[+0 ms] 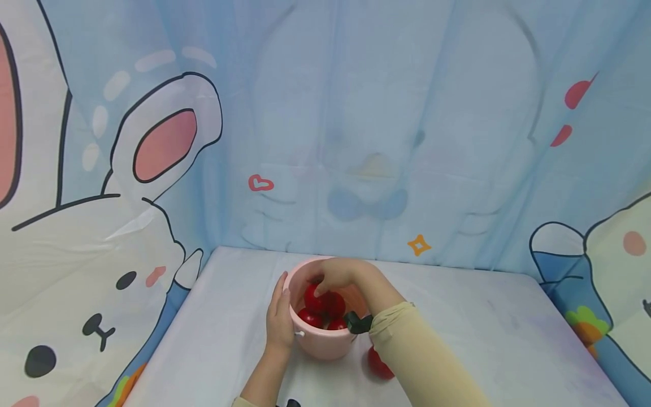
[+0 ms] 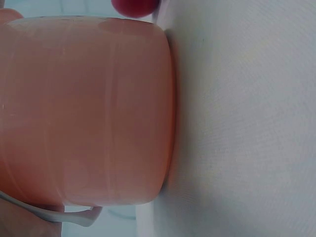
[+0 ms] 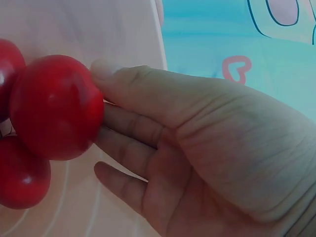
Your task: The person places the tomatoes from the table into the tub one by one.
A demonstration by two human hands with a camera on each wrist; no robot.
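A pink bucket (image 1: 325,345) stands upright on the table with several red tomatoes (image 1: 311,317) inside. My left hand (image 1: 280,322) lies against the bucket's left side, its fingers straight along the wall up near the rim. Reaching in over the rim, my right hand (image 1: 338,274) pinches a tomato (image 3: 57,107) between thumb and fingers. That tomato sits against others in the bucket. In the left wrist view the bucket's wall (image 2: 98,108) fills the left half, and a pale handle (image 2: 74,216) crosses near its bottom edge.
One more tomato (image 1: 378,363) lies on the table right of the bucket, partly hidden by the right sleeve (image 1: 422,350). The white-covered table (image 1: 498,333) ends at a blue curtain (image 1: 305,113) printed with cartoon animals.
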